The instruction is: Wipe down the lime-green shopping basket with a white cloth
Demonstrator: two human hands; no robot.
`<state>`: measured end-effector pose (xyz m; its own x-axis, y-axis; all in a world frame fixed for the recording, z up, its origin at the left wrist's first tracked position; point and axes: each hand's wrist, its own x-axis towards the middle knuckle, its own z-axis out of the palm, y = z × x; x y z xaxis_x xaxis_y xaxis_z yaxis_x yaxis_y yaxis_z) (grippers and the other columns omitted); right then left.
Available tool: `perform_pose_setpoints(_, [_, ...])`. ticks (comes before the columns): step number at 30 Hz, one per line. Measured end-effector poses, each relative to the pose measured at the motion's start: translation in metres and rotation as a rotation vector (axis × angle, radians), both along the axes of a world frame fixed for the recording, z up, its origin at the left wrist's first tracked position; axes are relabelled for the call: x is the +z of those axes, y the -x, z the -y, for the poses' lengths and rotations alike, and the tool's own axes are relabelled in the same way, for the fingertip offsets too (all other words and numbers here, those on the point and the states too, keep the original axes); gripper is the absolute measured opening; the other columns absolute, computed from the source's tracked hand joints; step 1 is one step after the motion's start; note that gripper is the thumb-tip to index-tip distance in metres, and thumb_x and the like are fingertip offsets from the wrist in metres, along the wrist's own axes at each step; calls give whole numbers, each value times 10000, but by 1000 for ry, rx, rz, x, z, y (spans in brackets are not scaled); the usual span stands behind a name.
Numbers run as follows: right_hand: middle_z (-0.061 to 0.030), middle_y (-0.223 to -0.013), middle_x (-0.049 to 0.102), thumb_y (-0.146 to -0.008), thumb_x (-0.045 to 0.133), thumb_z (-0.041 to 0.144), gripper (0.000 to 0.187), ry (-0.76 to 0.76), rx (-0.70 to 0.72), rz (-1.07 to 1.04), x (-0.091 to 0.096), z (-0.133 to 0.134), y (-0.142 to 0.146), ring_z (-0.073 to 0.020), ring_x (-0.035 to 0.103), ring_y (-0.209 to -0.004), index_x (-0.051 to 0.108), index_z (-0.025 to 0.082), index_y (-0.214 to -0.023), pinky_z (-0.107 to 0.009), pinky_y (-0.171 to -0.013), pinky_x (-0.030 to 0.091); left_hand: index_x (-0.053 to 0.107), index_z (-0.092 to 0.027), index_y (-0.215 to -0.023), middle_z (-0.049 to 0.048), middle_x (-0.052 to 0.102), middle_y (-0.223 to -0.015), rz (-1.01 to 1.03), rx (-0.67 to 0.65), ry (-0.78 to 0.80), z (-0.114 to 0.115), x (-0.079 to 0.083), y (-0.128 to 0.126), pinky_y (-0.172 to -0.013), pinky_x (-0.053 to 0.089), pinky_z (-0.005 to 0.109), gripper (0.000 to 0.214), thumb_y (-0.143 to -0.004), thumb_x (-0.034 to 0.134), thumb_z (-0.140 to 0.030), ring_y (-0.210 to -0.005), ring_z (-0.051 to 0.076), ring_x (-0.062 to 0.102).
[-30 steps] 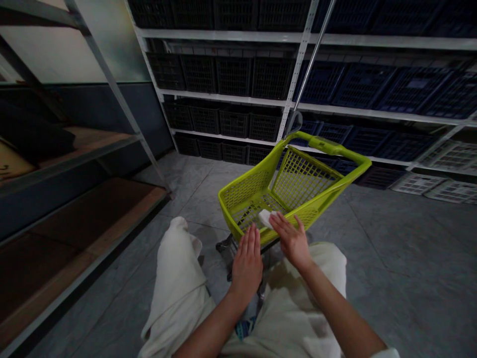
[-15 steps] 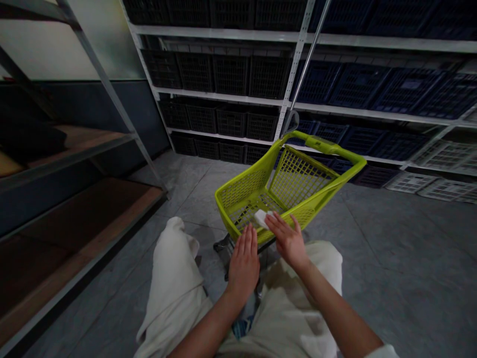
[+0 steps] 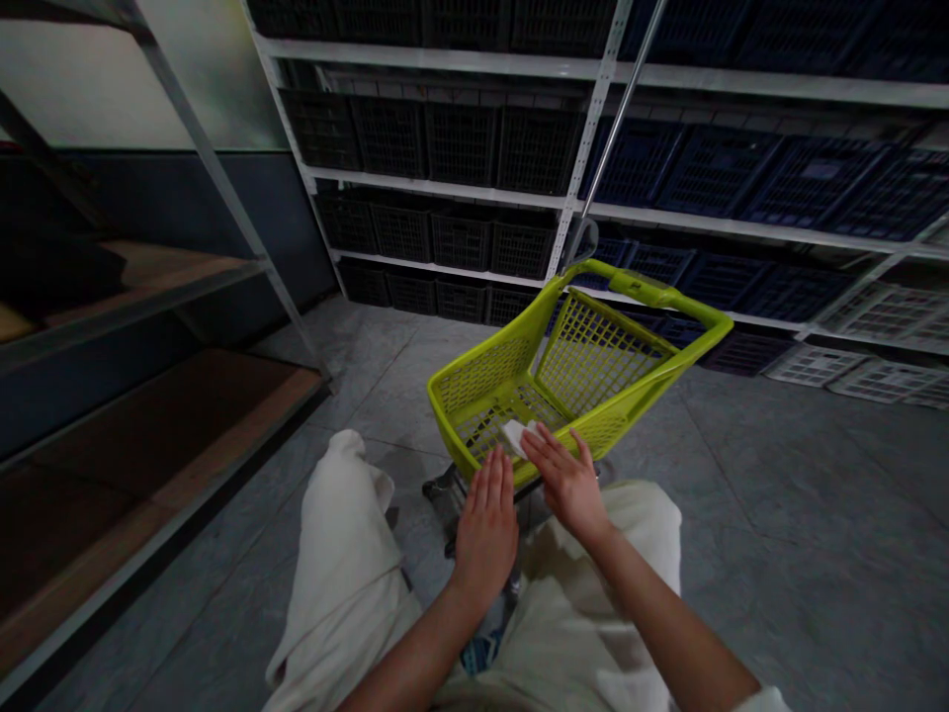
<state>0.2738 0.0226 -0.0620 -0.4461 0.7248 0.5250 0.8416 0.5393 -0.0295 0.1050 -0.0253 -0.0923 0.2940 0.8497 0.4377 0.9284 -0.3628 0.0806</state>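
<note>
A lime-green shopping cart with lattice sides stands between and beyond my knees, its handle pointing to the upper right. My left hand is at the cart's near corner; its fingers stretch out flat and close together over the rim, grasping nothing. Under the fingers of my right hand is a white folded wipe, either cloth or paper, pressed against the near side's rim. The thumb is lifted apart from the fingers. The palms and the rim beneath both hands are hidden.
Behind the cart, a white metal rack carries rows of black crates, blue crates and, at right, white crates. A thin metal pole leans there. Brown-boarded shelving lines the left. Grey tiles form the floor.
My right hand and the white wipe have shifted slightly left along the cart's rim. My left hand has hardly moved, and the cart stays in place.
</note>
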Motion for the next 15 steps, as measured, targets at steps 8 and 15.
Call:
perform_pose_setpoints(8, [-67,-1385,617,-776,429,3,625,-61,-280,-116,-2,-17,-18,-237,456,-1396,546,200,-1357,-503,-1197,164,86,-31,-1563,182,234,-1623,11,28,-4,0,1,-5,-1191,331,428,768,-909,462,-174,-1503,286,233])
perform_pose_setpoints(15, [-67,-1437,570,-833,408,28,622,11,33,5,-1,3,3,-175,415,-1422,485,210,-1423,-451,-1225,108,149,-17,-1553,191,286,-1604,-9,15,-18,-1,0,0,-1187,338,422,731,-904,454,-162,-1489,287,273])
